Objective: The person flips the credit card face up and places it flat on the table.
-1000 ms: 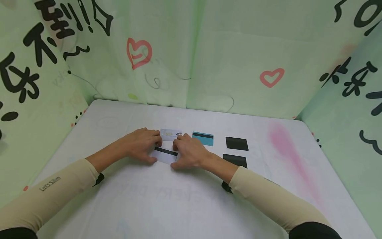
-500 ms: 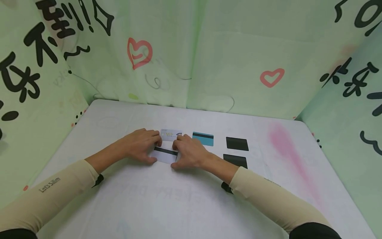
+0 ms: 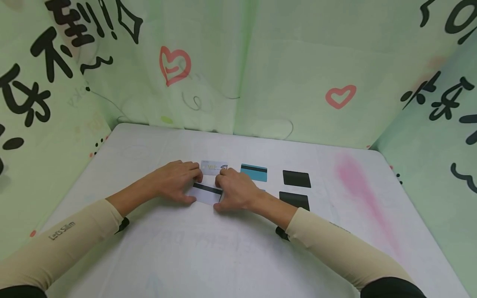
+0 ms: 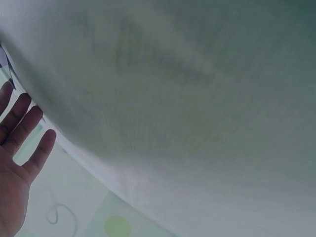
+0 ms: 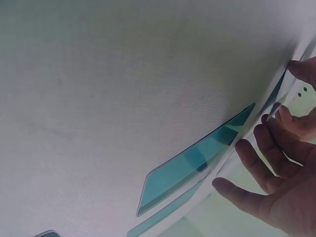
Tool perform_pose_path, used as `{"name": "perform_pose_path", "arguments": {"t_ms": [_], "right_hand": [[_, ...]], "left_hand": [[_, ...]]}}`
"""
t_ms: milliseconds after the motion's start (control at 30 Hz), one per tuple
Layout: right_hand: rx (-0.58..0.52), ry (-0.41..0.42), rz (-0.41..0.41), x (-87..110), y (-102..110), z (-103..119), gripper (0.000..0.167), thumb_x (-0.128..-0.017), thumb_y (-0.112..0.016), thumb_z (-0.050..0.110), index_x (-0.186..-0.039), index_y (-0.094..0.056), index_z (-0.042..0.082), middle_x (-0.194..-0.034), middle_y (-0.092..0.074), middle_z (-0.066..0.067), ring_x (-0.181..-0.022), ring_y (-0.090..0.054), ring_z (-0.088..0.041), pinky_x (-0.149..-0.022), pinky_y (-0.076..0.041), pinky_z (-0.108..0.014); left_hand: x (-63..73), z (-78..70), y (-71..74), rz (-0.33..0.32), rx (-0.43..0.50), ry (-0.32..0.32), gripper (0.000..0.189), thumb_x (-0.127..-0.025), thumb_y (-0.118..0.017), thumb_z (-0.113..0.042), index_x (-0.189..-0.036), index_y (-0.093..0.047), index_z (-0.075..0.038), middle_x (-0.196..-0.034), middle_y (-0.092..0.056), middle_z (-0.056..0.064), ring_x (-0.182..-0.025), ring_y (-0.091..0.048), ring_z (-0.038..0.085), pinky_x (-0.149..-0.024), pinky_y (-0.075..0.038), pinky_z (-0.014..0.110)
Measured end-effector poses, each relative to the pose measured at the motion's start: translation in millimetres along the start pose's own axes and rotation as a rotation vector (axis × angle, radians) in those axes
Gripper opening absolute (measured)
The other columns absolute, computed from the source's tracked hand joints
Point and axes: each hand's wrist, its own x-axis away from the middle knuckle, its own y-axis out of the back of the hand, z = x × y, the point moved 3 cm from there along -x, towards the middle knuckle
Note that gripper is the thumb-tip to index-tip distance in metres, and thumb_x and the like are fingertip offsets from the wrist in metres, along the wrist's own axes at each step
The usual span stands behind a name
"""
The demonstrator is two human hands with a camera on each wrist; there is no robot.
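Observation:
A white card with a black stripe [image 3: 205, 195] lies on the table between my hands. My left hand [image 3: 180, 182] holds its left end, index finger at the far edge and thumb at the near edge. My right hand [image 3: 238, 189] holds the right end the same way. In the left wrist view, the other fingers [image 4: 35, 153] of the left hand are spread. The right wrist view shows the right thumb [image 5: 302, 69] at the card's edge. Just beyond the hands lies a pale VIP card [image 3: 213, 167].
A blue striped card [image 3: 254, 172] lies right of the VIP card. Another blue card [image 5: 197, 162] is mostly hidden under my right hand in the head view. Two black cards [image 3: 296, 179] lie farther right. The white table [image 3: 179, 256] is enclosed by pale green cloth walls [image 3: 283, 62].
Both hands and the striped white card stay in place. Only the head view shifts very slightly.

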Motion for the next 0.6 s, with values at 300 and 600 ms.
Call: {"name": "perform_pose_path", "arguments": {"t_ms": [300,600], "right_hand": [[0.02,0.001,0.017,0.0,0.2,2.9,0.048,-0.08,-0.079,0.046,-0.109,-0.072,0.009,-0.099,-0.062,-0.001,-0.09,-0.054,-0.017,-0.066,-0.047,-0.028],[0.001,0.019,0.001,2.3,-0.5,3.0,0.045,-0.08,-0.078,0.044,-0.111,-0.073,0.01,-0.101,-0.062,0.0,-0.095,-0.056,-0.018,-0.072,-0.05,-0.031]], "left_hand": [[3.8,-1.0,0.1,0.018,0.01,-0.012,0.048,-0.078,-0.083,-0.047,-0.112,-0.066,-0.018,-0.104,-0.057,-0.003,-0.09,-0.055,0.014,-0.078,-0.049,0.035],[4.7,-6.0,3.8,0.021,-0.063,-0.076,0.041,-0.081,-0.08,-0.049,-0.105,-0.069,-0.017,-0.102,-0.057,-0.004,-0.082,-0.054,0.013,-0.068,-0.049,0.032]]}}
